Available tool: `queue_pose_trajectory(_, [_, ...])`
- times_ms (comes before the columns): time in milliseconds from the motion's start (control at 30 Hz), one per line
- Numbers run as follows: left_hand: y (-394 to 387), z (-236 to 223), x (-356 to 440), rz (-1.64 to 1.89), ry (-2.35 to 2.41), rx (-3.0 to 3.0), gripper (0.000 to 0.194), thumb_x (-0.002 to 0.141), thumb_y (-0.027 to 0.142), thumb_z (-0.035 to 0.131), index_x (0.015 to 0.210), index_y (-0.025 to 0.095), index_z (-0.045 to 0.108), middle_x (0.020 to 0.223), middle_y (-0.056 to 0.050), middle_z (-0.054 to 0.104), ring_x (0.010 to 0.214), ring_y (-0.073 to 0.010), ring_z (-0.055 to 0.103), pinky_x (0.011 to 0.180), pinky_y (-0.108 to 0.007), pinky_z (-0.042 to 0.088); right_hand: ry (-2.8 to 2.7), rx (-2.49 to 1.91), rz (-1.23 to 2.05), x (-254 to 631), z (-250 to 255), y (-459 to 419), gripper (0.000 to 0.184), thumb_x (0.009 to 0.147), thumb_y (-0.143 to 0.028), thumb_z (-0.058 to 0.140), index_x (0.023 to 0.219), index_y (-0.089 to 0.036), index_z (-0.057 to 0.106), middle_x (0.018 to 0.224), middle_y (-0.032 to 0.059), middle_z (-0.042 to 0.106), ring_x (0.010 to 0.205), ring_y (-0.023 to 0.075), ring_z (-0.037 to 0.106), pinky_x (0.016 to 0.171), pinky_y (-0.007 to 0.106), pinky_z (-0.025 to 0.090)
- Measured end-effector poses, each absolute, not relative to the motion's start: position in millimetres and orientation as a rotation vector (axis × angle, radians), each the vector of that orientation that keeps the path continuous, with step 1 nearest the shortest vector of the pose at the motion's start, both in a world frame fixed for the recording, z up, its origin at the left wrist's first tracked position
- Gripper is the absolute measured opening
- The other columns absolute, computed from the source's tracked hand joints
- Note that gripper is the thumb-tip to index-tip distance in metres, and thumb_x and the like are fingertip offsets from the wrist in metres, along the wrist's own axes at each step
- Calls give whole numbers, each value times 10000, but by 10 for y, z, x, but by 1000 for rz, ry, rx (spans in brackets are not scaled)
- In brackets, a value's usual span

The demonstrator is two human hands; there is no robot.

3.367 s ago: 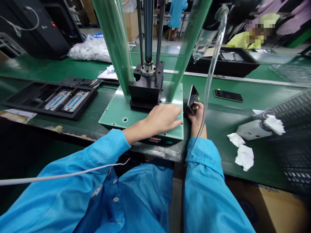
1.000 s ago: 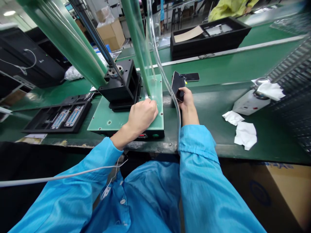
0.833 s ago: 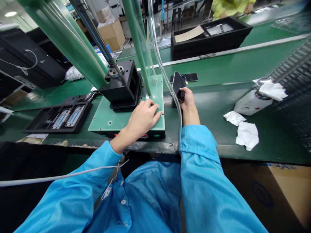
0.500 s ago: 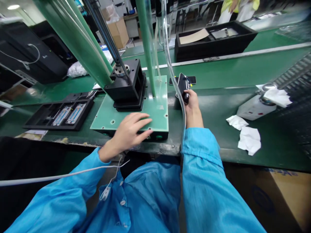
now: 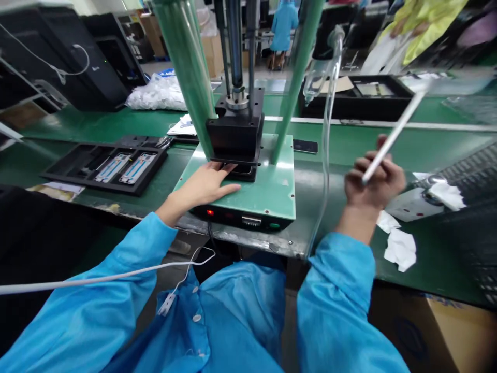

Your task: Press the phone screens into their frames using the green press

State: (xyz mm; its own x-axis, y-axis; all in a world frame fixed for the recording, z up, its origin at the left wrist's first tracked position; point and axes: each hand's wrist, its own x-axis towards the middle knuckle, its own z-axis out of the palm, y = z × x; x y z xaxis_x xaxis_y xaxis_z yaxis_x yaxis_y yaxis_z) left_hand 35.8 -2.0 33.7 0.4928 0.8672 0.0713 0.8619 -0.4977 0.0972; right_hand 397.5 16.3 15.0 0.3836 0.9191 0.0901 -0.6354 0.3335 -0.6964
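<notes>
My left hand [image 5: 204, 186] lies over the green top plate [image 5: 277, 197] of a press, fingers stretched out and thumb apart. Its fingertips reach under the press's black block [image 5: 235, 137], partly out of sight. Beside them, the edge of a dark, flat, phone-like thing [image 5: 244, 169] shows in the gap below the block. To the right of the press, my right hand [image 5: 373, 181] is raised and closed around a slim white stick [image 5: 394, 137], blurred by motion, which points up and to the right.
Behind the press lies a dark phone [image 5: 305, 146]. A clear hose [image 5: 328, 129] hangs on the right. Crumpled white tissues [image 5: 399, 249] lie near a white container [image 5: 415, 203]. A black tray [image 5: 97, 168] with metal parts is left; a black box [image 5: 330, 106] stands behind. A person in yellow [image 5: 430, 26] is beyond.
My right hand has left the dark phone by the hose, moved up and right, and now holds a white stick. My left hand's fingers have moved in under the black block.
</notes>
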Motion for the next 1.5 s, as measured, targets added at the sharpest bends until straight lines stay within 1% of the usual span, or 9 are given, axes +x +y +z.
queue_pose_trajectory(200, [63,333,486,731,1548,2179,521,924,409,607,1348,106,617,1378,-189,616,1373,-334,507,1210,-526,318,-859,-987,928,3940,181,-1004,402,394,-269,596,773,-315,724,455,-31,265,334,110,172,285,248,65])
queue_pose_trajectory(333, [382,284,612,1123,1272,1696,341,884,196,595,1198,92,679,1271,-136,700,1214,-238,643,1103,-386,470,-867,-1401,1039,3818,82,-1422,411,394,-309,694,787,-399,775,518,33,483,391,206,439,335,357,352])
queue_pose_trajectory(433, [508,329,620,1068,1236,1584,274,835,165,652,1091,100,728,1173,-123,743,1136,-235,680,1082,-398,484,-966,-1457,1313,3669,154,-1440,543,484,-349,821,1017,-440,785,870,33,725,770,301,694,643,437,580])
queue_pose_trajectory(600, [-1,456,113,1147,1116,1424,281,732,229,748,992,134,796,1100,-99,769,1116,-265,682,1081,-390,489,-1131,-1270,1530,3325,428,-1172,520,743,-365,793,1258,-348,723,1237,-4,706,1015,225,693,778,276,566])
queue_pose_trajectory(767, [-766,399,-518,1083,949,921,299,639,274,855,921,183,814,865,-63,781,685,-183,713,633,-255,586,-1182,-1210,1522,2834,551,-554,474,696,-264,772,1169,-247,744,1100,-1,738,934,170,677,771,218,541])
queue_pose_trajectory(900, [-1088,259,-871,1158,804,797,339,611,323,889,933,250,814,758,-30,762,570,-183,691,524,-255,575,-1210,-1260,1438,2453,523,51,469,642,-225,726,1111,-209,715,1014,11,727,842,170,659,702,248,542])
queue_pose_trajectory(1000, [-1183,193,-1133,1288,878,987,302,684,373,842,973,293,810,831,-25,775,622,-202,705,537,-273,585,-1260,-1276,1417,2292,527,319,425,646,-234,722,1069,-205,688,976,14,706,804,167,645,672,264,546])
queue_pose_trajectory(1267, [-997,62,-1237,1126,1650,2407,410,989,271,501,1364,181,641,1329,-148,643,1191,-310,655,1009,-416,567,-1831,-1652,1170,2265,708,622,233,855,-344,654,1017,-177,659,831,51,653,738,191,624,651,298,515])
queue_pose_trajectory(1500, [-672,-241,-942,651,1770,2774,824,813,466,810,1460,69,490,1431,-291,524,1292,-413,568,1016,-471,538,-2472,-1944,28,2354,623,263,487,1006,-450,493,1391,-183,625,1072,139,707,1001,334,671,864,445,537])
